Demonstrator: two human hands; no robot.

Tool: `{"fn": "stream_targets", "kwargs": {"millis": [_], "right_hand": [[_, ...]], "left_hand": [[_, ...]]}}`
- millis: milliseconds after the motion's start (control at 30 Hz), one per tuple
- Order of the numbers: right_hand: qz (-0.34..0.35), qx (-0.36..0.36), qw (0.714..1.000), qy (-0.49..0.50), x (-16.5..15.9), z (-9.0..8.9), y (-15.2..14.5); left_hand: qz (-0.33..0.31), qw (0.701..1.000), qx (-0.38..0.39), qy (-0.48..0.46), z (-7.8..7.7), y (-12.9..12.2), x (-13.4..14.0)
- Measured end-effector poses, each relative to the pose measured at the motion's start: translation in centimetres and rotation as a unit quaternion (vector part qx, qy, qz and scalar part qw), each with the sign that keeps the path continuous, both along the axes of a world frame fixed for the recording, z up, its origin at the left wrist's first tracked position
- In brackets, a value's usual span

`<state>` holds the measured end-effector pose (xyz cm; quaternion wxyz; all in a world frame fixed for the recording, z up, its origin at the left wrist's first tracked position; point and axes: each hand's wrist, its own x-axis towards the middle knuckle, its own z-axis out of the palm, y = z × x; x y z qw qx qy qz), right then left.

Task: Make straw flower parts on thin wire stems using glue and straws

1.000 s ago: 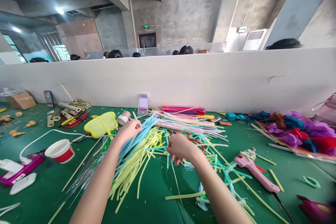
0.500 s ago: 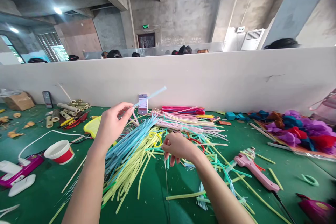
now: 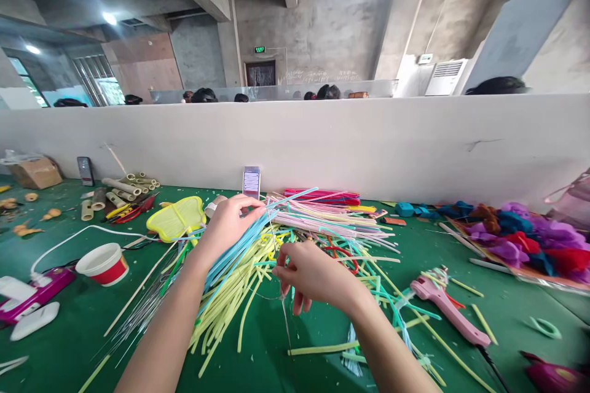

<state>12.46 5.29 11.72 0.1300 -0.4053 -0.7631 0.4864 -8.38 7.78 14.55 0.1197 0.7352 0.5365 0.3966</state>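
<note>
My left hand (image 3: 233, 224) is closed in a pinch above the blue bundle of pipe cleaners (image 3: 233, 255). A light blue pipe cleaner (image 3: 297, 195) sticks out to the right from its fingertips. My right hand (image 3: 311, 273), lower and to the right, has its thumb and forefinger pinched on a thin wire (image 3: 286, 325). The wire hangs below the fingers towards the table, and a fine length of it rises above them. Yellow-green pipe cleaners (image 3: 230, 313) lie under the blue ones, between my forearms. Pink pipe cleaners (image 3: 322, 221) are heaped behind my right hand.
A pink glue gun (image 3: 449, 307) lies at right, near coloured petals (image 3: 530, 233). To the left are a paper cup (image 3: 104, 265), a power strip (image 3: 41, 298), bamboo pieces (image 3: 122, 190) and a yellow butterfly-shaped tray (image 3: 177, 218). A phone (image 3: 251, 181) leans against the white partition (image 3: 295, 141).
My left hand has moved right and down, bringing the blue pipe cleaner from in front of the phone to just over the bundle. My right hand has dropped slightly, still pinching the wire.
</note>
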Motion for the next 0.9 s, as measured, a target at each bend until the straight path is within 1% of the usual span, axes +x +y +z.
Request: {"fn": "stream_targets", "kwargs": {"millis": [167, 267, 367, 433, 467, 500, 567, 600, 633, 667, 700, 767, 833, 900], "right_hand": [[0.004, 0.005, 1.000, -0.015, -0.1, 0.0, -0.4], [0.011, 0.006, 1.000, -0.020, 0.2, 0.4, -0.3], [-0.020, 0.024, 0.999, -0.015, 1.0, 1.7, -0.3], [-0.072, 0.057, 0.996, 0.008, 1.8, 3.0, -0.3], [-0.112, 0.089, 0.989, 0.032, 2.2, 3.7, -0.4], [-0.160, 0.132, 0.976, 0.061, 2.6, 4.3, -0.4], [-0.258, 0.226, 0.932, 0.120, 3.1, 5.3, -0.5], [-0.294, 0.265, 0.907, 0.144, 3.2, 5.5, -0.5], [-0.314, 0.292, 0.889, 0.161, 3.2, 5.7, -0.6], [-0.317, 0.304, 0.882, 0.172, 3.2, 5.7, -0.6], [-0.306, 0.304, 0.884, 0.178, 3.1, 5.7, -0.6], [-0.265, 0.286, 0.902, 0.187, 2.7, 5.5, -0.6], [-0.219, 0.253, 0.920, 0.202, 2.5, 5.5, -0.7], [-0.177, 0.216, 0.932, 0.230, 2.4, 5.6, -0.9]], "left_hand": [[-0.044, 0.997, -0.052, -0.031, -0.1, 0.1, -0.2], [-0.063, 0.991, -0.087, -0.074, 0.0, 0.0, -0.3], [-0.069, 0.983, -0.118, -0.121, 0.4, -0.4, -0.4], [-0.060, 0.980, -0.121, -0.144, 0.8, -0.8, -0.5], [-0.054, 0.980, -0.118, -0.154, 1.0, -1.1, -0.5], [-0.049, 0.979, -0.114, -0.163, 1.1, -1.3, -0.4], [-0.048, 0.976, -0.108, -0.182, 1.5, -1.8, -0.3], [-0.053, 0.974, -0.106, -0.192, 1.7, -2.1, -0.1], [-0.060, 0.972, -0.105, -0.203, 1.9, -2.3, 0.0], [-0.067, 0.969, -0.104, -0.213, 2.1, -2.7, 0.2], [-0.075, 0.967, -0.103, -0.221, 2.3, -3.0, 0.5], [-0.090, 0.965, -0.098, -0.225, 2.7, -3.9, 0.9], [-0.098, 0.967, -0.083, -0.218, 3.1, -4.8, 1.2], [-0.091, 0.973, -0.062, -0.201, 3.4, -5.7, 1.4]]}}
